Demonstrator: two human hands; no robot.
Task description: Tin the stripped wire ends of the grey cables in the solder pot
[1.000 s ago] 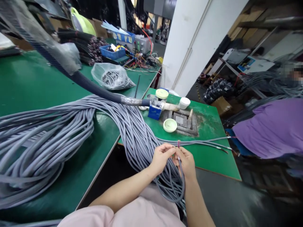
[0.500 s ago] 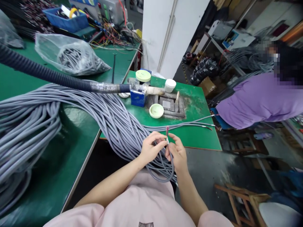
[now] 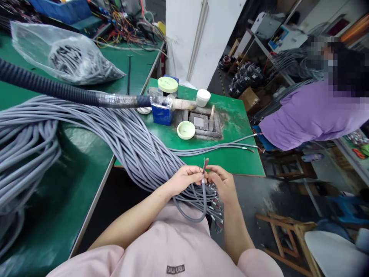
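Both hands meet at the stripped end of one grey cable (image 3: 204, 200), where thin coloured wires (image 3: 205, 164) fan upward. My left hand (image 3: 186, 179) pinches the cable end from the left, thumb against the base of the wires. From the right, the fingers of my right hand (image 3: 221, 181) close on the same wires. Below, the cable curves in a loop near my shirt. A large bundle of grey cables (image 3: 135, 142) runs under and behind my left hand. More stripped ends with coloured tips hang beneath my right hand.
On the green table (image 3: 230, 161) are a soldering pot (image 3: 198, 121), a pale green dish (image 3: 186, 130), a white tub (image 3: 203, 97) and a blue box (image 3: 162, 115) with a ribbed hose (image 3: 72, 92). A plastic bag (image 3: 77, 63) lies left. A person in purple (image 3: 311, 115) sits right.
My right hand has moved up to the wires from the cable's sheath. The coloured wires are more spread, and more cable ends show below my right hand. The view has shifted slightly.
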